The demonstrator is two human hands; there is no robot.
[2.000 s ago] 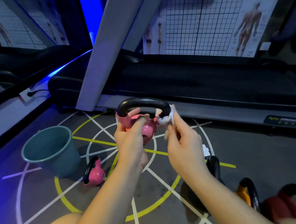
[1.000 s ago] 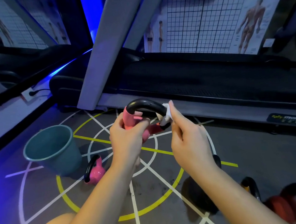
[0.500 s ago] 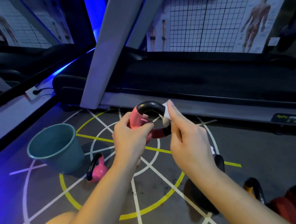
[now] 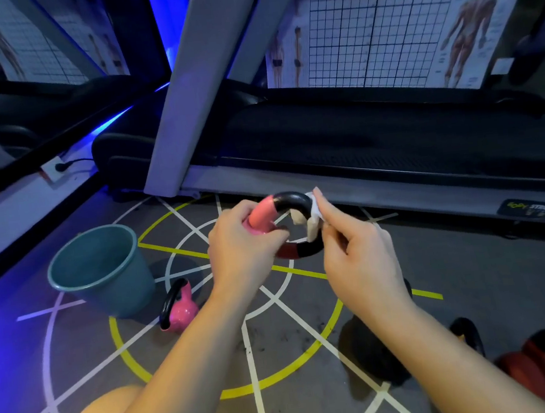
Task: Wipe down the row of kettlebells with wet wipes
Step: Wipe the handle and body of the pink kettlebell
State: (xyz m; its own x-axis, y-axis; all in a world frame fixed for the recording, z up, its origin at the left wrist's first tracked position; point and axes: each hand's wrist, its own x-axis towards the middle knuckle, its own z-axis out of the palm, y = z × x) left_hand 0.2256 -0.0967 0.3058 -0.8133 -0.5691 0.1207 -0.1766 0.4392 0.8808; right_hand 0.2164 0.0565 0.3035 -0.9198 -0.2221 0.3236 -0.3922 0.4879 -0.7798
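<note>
Kettlebell [image 4: 263, 216] hangs above the floor, its pink body clutched in my left hand [image 4: 242, 248]; my right hand [image 4: 359, 257] pinches the wet wipe [image 4: 312, 219] on its black handle [image 4: 292, 201]. A damp, one-handed hold could slip and drop it. My palm hides the body, and the wipe is perhaps folded.

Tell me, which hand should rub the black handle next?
Probably the right hand. It pinches the wet wipe right against the black handle. The left hand grips the pink kettlebell and holds it off the floor, so it is busy.
</note>
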